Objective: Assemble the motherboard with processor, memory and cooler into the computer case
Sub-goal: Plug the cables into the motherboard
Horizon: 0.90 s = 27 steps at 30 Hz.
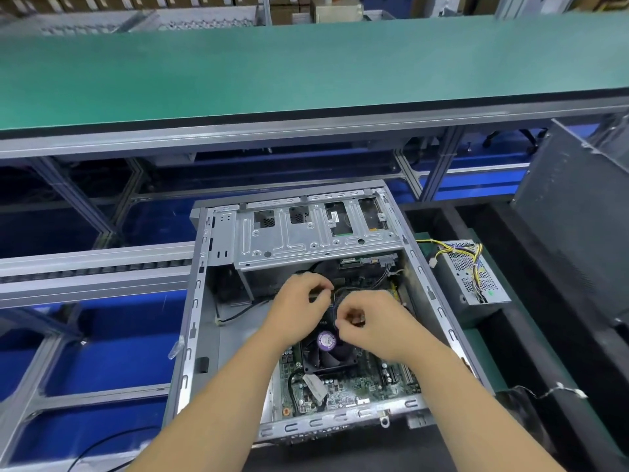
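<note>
Green matting is seen covering the long upper bench (306, 63), which is being carried by a grey aluminium frame across the far side of the scene. Below it, the open computer case (194, 301) is being shown lying on its side in the middle of the view, its opening turned upward. At the far end of the case, a silver metal drive cage (306, 240) is being displayed, spanning the width of the case. The green motherboard (357, 386) is being held inside the case, at its near end, lying flat on the case floor. On the board, the black cooler fan (335, 356) with a purple round label at its hub is being partly hidden by the two hands. Just outside the case on the right, a perforated metal power supply (473, 270) is being shown, with yellow and black wires trailing from it. Both forearms are being extended from the near edge into the case. The left hand (299, 301) is being held over the far part of the fan, fingers curled, pinching a thin dark cable (343, 291). The right hand (371, 321) is being held just beside it, its fingertips pressed together on the same cable.
</note>
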Tool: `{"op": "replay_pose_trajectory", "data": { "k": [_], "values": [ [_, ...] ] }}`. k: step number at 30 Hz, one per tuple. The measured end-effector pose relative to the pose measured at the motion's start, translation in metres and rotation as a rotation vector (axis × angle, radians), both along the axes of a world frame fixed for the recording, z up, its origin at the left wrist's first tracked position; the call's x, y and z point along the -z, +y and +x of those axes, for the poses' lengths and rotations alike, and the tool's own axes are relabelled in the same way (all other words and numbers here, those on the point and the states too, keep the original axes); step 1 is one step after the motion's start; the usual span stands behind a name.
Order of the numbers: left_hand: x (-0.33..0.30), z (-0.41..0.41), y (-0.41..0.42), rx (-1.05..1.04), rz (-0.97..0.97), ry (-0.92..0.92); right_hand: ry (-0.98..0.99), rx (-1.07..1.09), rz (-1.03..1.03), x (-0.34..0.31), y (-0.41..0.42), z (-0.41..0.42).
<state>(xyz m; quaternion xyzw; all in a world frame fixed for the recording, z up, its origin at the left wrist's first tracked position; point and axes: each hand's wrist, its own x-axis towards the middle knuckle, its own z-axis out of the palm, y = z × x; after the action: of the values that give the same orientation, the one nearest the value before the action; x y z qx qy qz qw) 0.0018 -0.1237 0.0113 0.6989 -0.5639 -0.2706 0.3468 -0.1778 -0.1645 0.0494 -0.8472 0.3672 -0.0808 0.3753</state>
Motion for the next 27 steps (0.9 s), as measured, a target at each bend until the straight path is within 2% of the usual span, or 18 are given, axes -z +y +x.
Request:
{"op": "replay_pose_trajectory", "data": {
  "k": [3, 5, 8, 10, 13, 17, 18, 21, 23, 25, 27],
  "values": [
    [-0.01, -0.004, -0.002, -0.101, -0.041, 0.213, -0.198, 0.119, 0.114, -0.004, -0.001, -0.001],
    [-0.014, -0.008, -0.002, -0.119, -0.048, 0.256, -0.321, 0.237, 0.155, -0.003, -0.004, -0.001],
    [-0.015, -0.018, -0.002, 0.038, -0.072, -0.029, -0.392, 0.395, 0.126, -0.002, -0.01, -0.001],
    [-0.016, -0.026, -0.006, 0.141, -0.043, -0.098, -0.427, 0.449, 0.204, -0.001, -0.011, -0.001],
    [-0.021, -0.04, -0.014, 0.062, 0.064, 0.151, -0.472, 0.519, 0.304, 0.0, -0.009, 0.004],
    [-0.029, -0.052, -0.03, -0.323, 0.161, 0.79, -0.487, 0.583, 0.482, -0.002, -0.016, 0.007],
    [-0.031, -0.053, -0.031, -0.397, 0.161, 0.878, -0.478, 0.589, 0.507, -0.003, -0.017, 0.007],
    [-0.032, -0.058, -0.031, -0.408, 0.174, 0.924, -0.431, 0.497, 0.514, -0.002, -0.015, 0.006],
    [-0.033, -0.06, -0.031, -0.346, 0.191, 1.072, -0.394, 0.431, 0.505, -0.001, -0.014, 0.006],
    [-0.035, -0.059, -0.031, -0.301, 0.212, 1.196, -0.391, 0.407, 0.586, -0.001, -0.014, 0.005],
    [-0.035, -0.058, -0.03, -0.285, 0.214, 1.214, -0.395, 0.411, 0.65, -0.002, -0.013, 0.004]
  ]
}}
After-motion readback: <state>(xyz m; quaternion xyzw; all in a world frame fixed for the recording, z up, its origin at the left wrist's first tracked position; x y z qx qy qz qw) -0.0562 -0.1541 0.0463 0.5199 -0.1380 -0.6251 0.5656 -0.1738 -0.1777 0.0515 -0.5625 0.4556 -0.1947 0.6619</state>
